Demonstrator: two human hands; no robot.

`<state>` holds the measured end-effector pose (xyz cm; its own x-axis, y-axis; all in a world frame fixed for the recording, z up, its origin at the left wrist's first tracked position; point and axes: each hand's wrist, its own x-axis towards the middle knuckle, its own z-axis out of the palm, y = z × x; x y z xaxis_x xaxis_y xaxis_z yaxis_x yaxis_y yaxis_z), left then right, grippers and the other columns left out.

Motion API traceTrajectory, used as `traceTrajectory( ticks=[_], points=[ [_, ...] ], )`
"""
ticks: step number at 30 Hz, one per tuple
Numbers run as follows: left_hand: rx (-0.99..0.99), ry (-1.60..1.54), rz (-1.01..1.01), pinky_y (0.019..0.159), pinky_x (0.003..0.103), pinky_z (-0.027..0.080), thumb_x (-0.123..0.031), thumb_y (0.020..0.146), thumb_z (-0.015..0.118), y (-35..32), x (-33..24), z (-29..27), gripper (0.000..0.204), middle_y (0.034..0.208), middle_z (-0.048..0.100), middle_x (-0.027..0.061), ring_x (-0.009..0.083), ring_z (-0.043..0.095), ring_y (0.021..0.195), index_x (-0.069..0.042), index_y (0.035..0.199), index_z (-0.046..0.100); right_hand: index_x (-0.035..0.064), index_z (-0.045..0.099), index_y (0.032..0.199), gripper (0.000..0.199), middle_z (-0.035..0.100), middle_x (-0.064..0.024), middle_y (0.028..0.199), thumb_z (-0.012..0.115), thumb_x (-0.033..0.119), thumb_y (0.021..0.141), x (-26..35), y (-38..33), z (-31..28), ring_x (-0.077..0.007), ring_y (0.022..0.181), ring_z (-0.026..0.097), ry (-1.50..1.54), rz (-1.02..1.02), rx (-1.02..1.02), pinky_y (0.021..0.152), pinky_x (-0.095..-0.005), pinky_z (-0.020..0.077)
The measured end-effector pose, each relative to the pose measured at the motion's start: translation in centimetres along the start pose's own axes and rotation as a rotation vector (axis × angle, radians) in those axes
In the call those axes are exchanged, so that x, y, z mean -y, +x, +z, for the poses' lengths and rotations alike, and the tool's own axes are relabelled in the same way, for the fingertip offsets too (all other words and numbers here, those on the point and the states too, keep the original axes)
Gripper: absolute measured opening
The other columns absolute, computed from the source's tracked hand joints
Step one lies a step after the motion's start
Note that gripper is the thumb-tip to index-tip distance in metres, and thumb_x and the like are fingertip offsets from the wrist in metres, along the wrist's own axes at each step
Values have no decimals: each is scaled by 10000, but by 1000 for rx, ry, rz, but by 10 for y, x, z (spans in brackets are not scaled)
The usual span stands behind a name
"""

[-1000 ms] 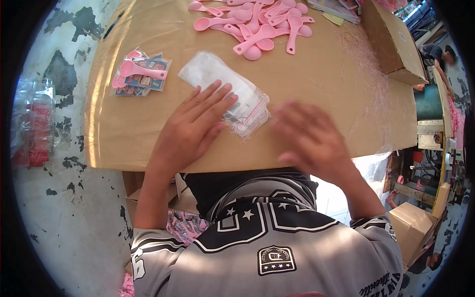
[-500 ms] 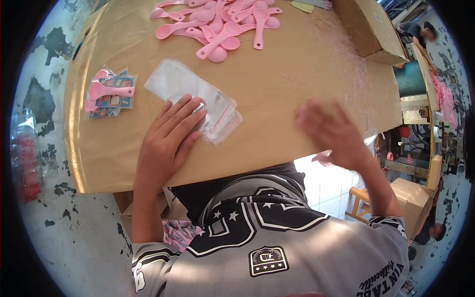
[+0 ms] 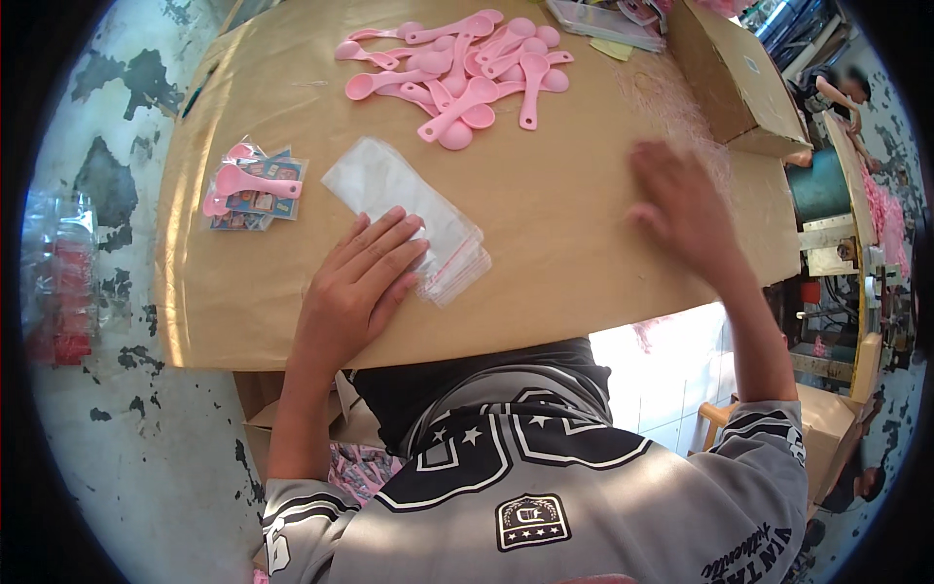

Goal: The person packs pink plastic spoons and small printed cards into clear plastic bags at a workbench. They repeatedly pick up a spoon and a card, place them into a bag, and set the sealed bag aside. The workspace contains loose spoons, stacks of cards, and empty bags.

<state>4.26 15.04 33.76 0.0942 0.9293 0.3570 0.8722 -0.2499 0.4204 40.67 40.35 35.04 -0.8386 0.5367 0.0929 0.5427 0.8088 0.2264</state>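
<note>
Just under the left hand (image 3: 362,282): clear bag stack (image 3: 404,206).

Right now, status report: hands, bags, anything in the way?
Left hand flat on clear bag stack. Right hand open, blurred, above bare table. Pink spoons piled beyond; nothing between.

Pink spoons (image 3: 457,73), clear bags (image 3: 409,214) (red-edged), brown table (image 3: 564,234).
</note>
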Motion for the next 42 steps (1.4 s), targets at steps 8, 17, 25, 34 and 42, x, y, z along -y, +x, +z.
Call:
traceTrajectory(
  ticks=[8, 17, 25, 34, 42],
  points=[
    [-36, -13, 3, 1209, 519, 478, -118, 975, 760, -2, 2, 2, 270, 1422, 719, 126, 315, 636, 1404, -19, 1226, 759, 1, 714, 1343, 395, 785, -130, 1219, 635, 310, 1110, -27, 25, -74, -237, 1031, 754, 748, 139, -372, 892, -383, 582],
    [-83, -54, 10, 1198, 515, 491, -76, 950, 771, -1, 4, 0, 401, 1425, 716, 139, 332, 641, 1397, -41, 1347, 729, 71, 718, 1331, 311, 806, -93, 1115, 674, 251, 1081, -76, 90, -74, -174, 1057, 766, 1223, 428, 35, 851, -341, 600],
    [-92, -124, -58, 1209, 505, 478, -74, 939, 780, -1, 4, -2, 530, 1512, 655, 170, 365, 579, 1461, -46, 1454, 659, 3, 704, 1232, 410, 780, -193, 1131, 750, 336, 996, -40, 177, -57, -370, 1059, 744, 528, 102, -277, 896, -466, 571],
    [-154, -222, -125, 1245, 499, 431, -154, 919, 830, 4, 4, -7, 720, 1652, 530, 179, 404, 410, 1589, -80, 1578, 549, 83, 534, 1494, 646, 674, -207, 1363, 776, 253, 920, -80, 383, -31, -428, 1277, 644, 141, 87, -548, 1041, -520, 553],
    [-169, -249, -166, 1264, 497, 406, -145, 915, 835, -1, 2, -11, 766, 1644, 534, 198, 397, 386, 1604, -57, 1600, 505, 102, 593, 1424, 706, 613, -147, 1398, 863, 124, 772, -78, 457, -3, -390, 1284, 601, 2, 142, -488, 1040, -512, 544]
  ],
)
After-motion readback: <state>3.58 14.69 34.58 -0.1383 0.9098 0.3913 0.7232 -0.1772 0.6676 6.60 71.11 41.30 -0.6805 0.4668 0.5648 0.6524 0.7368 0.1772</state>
